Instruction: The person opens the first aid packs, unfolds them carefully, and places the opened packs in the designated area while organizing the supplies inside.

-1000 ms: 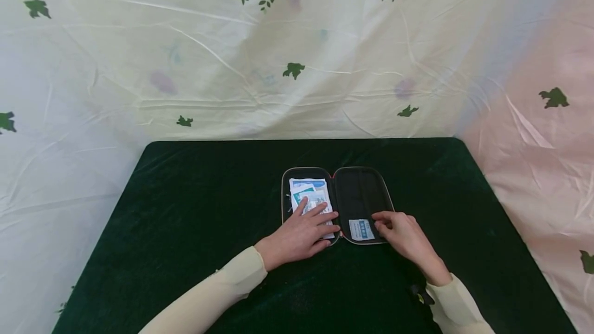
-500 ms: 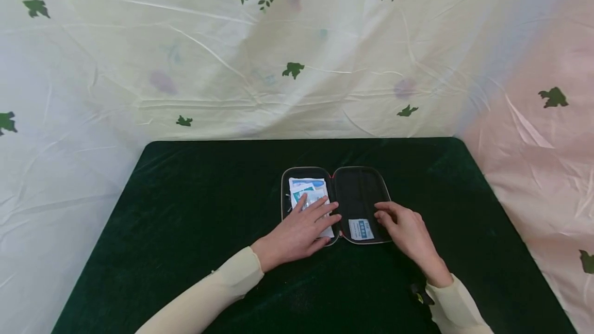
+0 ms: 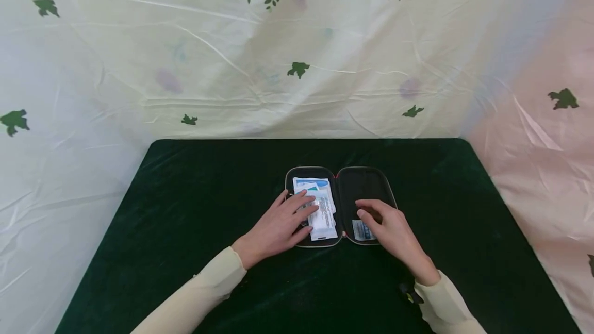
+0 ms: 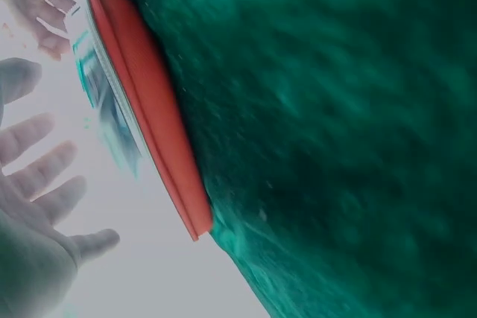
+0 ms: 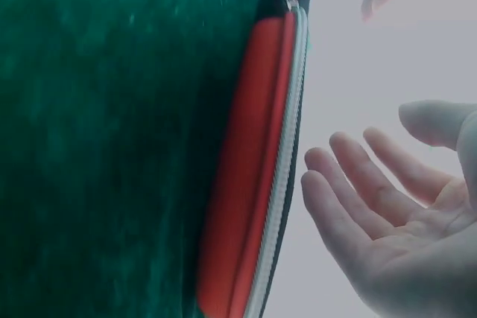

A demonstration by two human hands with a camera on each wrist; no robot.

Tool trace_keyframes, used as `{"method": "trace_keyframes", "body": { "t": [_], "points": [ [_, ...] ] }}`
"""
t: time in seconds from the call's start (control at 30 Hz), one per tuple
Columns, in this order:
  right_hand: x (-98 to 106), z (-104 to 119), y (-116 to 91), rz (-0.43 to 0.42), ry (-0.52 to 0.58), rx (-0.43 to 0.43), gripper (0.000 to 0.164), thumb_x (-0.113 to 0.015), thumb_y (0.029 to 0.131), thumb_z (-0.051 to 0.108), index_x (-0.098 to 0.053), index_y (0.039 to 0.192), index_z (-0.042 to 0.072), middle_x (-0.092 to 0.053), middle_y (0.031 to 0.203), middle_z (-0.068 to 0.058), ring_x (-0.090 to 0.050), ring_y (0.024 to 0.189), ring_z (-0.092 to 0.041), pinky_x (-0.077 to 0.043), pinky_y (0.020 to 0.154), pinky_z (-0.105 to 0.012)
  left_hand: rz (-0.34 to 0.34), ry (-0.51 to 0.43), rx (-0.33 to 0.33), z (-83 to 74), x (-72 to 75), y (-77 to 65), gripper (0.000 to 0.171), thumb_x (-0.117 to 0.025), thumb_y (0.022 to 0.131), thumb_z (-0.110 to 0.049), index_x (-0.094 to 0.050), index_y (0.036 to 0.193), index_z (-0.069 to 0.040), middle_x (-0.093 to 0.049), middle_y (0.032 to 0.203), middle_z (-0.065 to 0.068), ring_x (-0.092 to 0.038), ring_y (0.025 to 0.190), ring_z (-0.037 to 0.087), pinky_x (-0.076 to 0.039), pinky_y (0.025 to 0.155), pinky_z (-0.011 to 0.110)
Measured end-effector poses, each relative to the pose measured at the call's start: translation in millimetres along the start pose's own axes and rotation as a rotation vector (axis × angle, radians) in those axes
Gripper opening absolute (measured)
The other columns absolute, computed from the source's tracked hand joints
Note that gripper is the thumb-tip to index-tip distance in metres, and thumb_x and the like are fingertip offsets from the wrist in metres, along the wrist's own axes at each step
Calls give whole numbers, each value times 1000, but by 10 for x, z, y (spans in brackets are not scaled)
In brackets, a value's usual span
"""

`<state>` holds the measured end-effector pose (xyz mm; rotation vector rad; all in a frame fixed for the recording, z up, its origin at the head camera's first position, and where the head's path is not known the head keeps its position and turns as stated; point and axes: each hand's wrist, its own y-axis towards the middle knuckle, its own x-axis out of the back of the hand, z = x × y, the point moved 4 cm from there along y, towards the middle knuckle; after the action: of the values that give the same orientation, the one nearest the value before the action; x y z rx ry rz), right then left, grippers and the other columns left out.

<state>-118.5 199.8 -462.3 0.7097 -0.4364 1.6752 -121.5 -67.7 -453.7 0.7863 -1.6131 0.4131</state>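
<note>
A zip case [image 3: 364, 182], black inside with a red shell [image 5: 246, 161], lies unfolded on the table. Its left half holds several white and blue flat packets [image 3: 323, 218]; in the left wrist view, packets [image 4: 112, 113] stand up above the rim. My left hand [image 3: 278, 223] hovers with spread fingers over the left edge of that half, covering part of the packets. Over the right half is my right hand [image 3: 390, 226], its fingers loosely bent, thumb apart, nothing between them. It partly hides a small blue-and-white packet [image 3: 360, 230] in the lower corner.
Dark green cloth [image 3: 209, 195] covers the table. Pale fabric with green leaf and bird prints [image 3: 298, 69] hangs behind it and along both sides. A small dark object [image 3: 410, 295] is by the right cuff.
My left hand has lifted off the packets and shifted left, uncovering more of them. My right hand has moved left from the case's right edge to over the small packet. The view has shifted slightly.
</note>
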Motion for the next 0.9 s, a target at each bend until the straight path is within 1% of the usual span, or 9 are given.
{"method": "trace_keyframes", "body": {
  "t": [0.03,0.13,0.27,0.33,0.43,0.53,0.63,0.73,0.9],
  "points": [
    [-25,13,9,2,-4,10,34,-62,105,26,-65,135,10,-67,130,-11,-66,108,-25,-55,93,-52,-5,3,9,17,6,-12,49,-63,103,-41,-58,146,-18,-48,158,5,-32,153,25,-23,122,59],
    [-99,60,41,7,-6,38,38,-63,105,29,-64,138,11,-64,137,-12,-64,117,-30,-54,95,-55,-12,11,32,61,15,-39,46,-63,103,-42,-62,142,-18,-49,157,5,-34,152,26,-25,122,60],
    [-201,117,94,36,-6,56,46,-64,104,35,-59,143,10,-55,149,-15,-54,135,-37,-51,101,-59,1,20,41,106,8,-65,46,-62,103,-44,-62,142,-20,-50,156,5,-34,152,27,-27,120,62],
    [-246,137,118,50,-8,55,50,-65,103,37,-58,144,10,-52,153,-16,-52,138,-38,-50,101,-60,25,16,35,125,-1,-77,47,-61,103,-46,-61,144,-22,-49,158,4,-33,153,27,-28,119,63],
    [-296,170,145,64,-25,64,53,-66,102,37,-56,147,10,-49,155,-18,-49,140,-40,-49,102,-61,81,-3,24,154,-16,-96,51,-60,103,-48,-57,148,-25,-44,161,3,-29,154,27,-27,119,63],
    [-335,202,165,76,-45,68,55,-67,102,37,-55,148,10,-47,157,-18,-43,145,-40,-43,108,-63,136,-15,14,181,-27,-118,53,-58,103,-50,-54,151,-27,-38,165,2,-27,155,27,-27,120,62],
    [-364,227,184,89,-57,65,57,-68,101,37,-54,149,10,-46,158,-17,-37,149,-38,-38,112,-65,177,-22,10,201,-34,-137,53,-56,104,-50,-53,152,-28,-35,166,2,-26,155,28,-27,119,62],
    [-384,242,199,89,-68,63,56,-69,101,35,-54,149,9,-48,157,-17,-39,147,-39,-38,112,-65,207,-27,6,210,-39,-149,55,-56,104,-51,-51,153,-28,-33,167,2,-27,155,29,-28,119,62],
    [-411,281,225,65,-95,71,53,-71,100,31,-57,146,8,-55,150,-17,-50,140,-38,-42,109,-62,231,-32,6,223,-54,-159,56,-54,104,-52,-49,154,-28,-31,168,2,-26,155,29,-28,119,62]
  ]
}}
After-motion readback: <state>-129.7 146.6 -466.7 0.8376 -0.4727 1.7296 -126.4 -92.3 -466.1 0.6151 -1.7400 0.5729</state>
